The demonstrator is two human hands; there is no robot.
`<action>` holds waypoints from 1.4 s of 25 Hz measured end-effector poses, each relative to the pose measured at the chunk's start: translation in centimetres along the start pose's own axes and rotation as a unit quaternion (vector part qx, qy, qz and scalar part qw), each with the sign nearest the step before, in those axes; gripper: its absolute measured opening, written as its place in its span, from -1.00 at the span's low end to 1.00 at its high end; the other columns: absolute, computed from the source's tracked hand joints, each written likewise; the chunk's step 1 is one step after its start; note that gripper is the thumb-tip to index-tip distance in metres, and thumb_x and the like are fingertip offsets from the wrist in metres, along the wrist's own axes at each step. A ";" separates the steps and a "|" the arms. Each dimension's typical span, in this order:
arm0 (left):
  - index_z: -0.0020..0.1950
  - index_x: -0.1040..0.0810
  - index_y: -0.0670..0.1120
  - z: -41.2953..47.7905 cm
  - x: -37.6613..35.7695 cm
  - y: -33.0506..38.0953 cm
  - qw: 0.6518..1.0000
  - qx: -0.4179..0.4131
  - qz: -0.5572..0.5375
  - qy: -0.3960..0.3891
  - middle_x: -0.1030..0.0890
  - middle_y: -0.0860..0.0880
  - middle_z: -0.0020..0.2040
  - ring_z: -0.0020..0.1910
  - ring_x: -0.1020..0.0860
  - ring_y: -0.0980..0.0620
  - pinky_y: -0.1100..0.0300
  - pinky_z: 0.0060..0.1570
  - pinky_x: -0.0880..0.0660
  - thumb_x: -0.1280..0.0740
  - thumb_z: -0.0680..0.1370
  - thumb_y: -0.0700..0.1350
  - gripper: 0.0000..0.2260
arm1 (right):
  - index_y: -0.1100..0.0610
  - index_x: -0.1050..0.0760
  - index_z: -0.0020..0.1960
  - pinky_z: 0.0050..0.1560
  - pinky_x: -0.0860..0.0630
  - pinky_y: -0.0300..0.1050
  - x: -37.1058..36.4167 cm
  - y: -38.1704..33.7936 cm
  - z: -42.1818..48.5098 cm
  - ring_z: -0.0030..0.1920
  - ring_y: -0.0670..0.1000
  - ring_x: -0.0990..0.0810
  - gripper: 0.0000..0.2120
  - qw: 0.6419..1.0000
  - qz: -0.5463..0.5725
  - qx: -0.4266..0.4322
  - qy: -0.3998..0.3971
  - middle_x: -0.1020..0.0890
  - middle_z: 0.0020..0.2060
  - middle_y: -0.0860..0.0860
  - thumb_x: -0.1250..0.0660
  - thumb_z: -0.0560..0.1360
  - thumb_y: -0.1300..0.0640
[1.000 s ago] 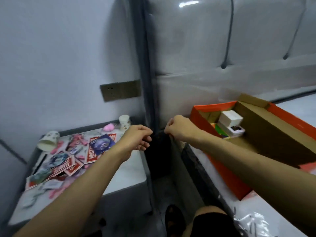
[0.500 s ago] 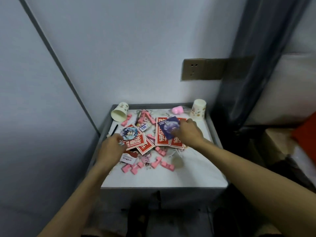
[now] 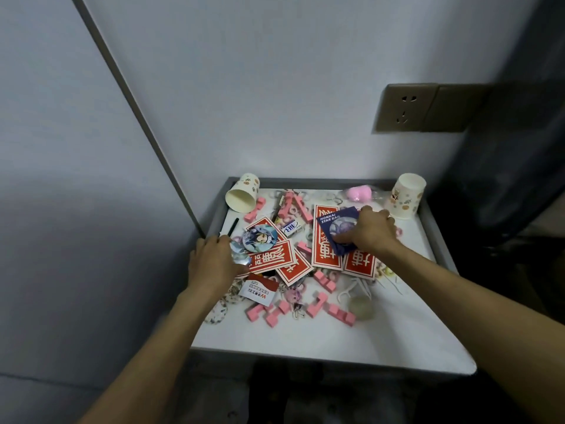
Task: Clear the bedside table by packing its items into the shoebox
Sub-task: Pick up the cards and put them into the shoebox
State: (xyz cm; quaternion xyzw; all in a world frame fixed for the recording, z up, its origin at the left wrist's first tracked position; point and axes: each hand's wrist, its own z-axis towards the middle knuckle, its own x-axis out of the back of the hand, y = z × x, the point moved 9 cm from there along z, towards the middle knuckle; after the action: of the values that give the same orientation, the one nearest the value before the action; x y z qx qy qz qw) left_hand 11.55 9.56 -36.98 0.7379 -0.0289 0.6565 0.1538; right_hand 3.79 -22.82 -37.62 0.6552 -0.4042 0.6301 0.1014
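Observation:
The bedside table [image 3: 336, 341] has a white top with a grey rim and is strewn with small items. My right hand [image 3: 371, 232] pinches a dark blue "Honkai Star Rail" card [image 3: 333, 223] that lies over red cards [image 3: 324, 252]. My left hand [image 3: 214, 264] is at the pile's left edge, its fingers curled around a small shiny round badge [image 3: 240, 257]. A larger round picture badge [image 3: 260, 238] sits just right of it. Pink blocks [image 3: 342, 315] are scattered across the front. The shoebox is out of view.
A paper cup [image 3: 241, 194] lies tipped at the back left; another cup [image 3: 405, 195] stands upside down at the back right beside a pink sponge [image 3: 359, 192]. A wall socket [image 3: 403, 107] is above. A dark curtain [image 3: 504, 148] hangs on the right.
My view swung from the shoebox on the bed to the bedside table. Both hands reached down onto the pile, the right settling on the blue card and the left on the shiny badge.

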 end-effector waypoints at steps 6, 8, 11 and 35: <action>-0.02 -0.63 -0.13 1.1 2.3 0.7 0.948 0.033 -0.311 -0.055 -0.70 -0.10 -0.14 -0.28 -0.65 0.01 0.16 -0.32 -0.56 -0.43 0.53 -0.01 -0.81 | 0.06 -0.39 -0.03 -0.05 -0.37 -0.04 -0.4 0.2 0.7 0.11 0.15 -0.48 -0.34 1.000 0.003 -0.018 -0.015 -0.59 0.07 0.12 -0.55 0.13 -0.33; 0.03 -0.64 -0.12 2.3 2.4 2.3 0.942 0.026 -0.326 -0.072 -0.70 -0.05 -0.16 -0.29 -0.67 0.01 0.14 -0.30 -0.59 -0.44 0.51 -0.02 -0.80 | 0.05 -0.39 -0.03 -0.07 -0.35 -0.05 -0.4 0.3 0.7 0.11 0.15 -0.47 -0.34 0.999 0.005 -0.029 -0.023 -0.59 0.07 0.12 -0.56 0.12 -0.33; 0.26 -0.57 -0.14 3.8 0.7 4.7 0.957 0.007 -0.267 -0.112 -0.68 -0.09 0.04 -0.12 -0.66 -0.04 0.06 -0.11 -0.60 -0.48 0.49 0.02 -0.59 | 0.08 -0.35 0.01 -0.03 -0.33 -0.03 -0.4 0.4 1.1 0.16 0.18 -0.44 -0.31 0.998 -0.010 -0.055 -0.040 -0.53 0.14 0.16 -0.58 0.12 -0.27; 0.30 -0.42 0.06 -5.9 -0.4 13.6 0.791 -0.008 -0.606 -0.081 -0.58 -0.06 0.22 0.15 -0.62 -0.02 -0.04 0.13 -0.59 -0.17 0.69 -0.12 -0.79 | 0.12 -0.58 0.16 -0.06 -0.62 -0.10 -0.3 -1.3 -12.7 -0.06 0.02 -0.70 -0.75 0.779 0.602 0.037 -0.168 -0.72 -0.05 0.03 -0.19 0.63 0.06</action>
State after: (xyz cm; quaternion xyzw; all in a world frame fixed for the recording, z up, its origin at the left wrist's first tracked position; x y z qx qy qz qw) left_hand 2.46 -1.92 -34.30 0.6537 0.4067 0.3659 0.5228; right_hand -4.76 -13.69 -35.09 0.3770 -0.7036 0.4568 -0.3926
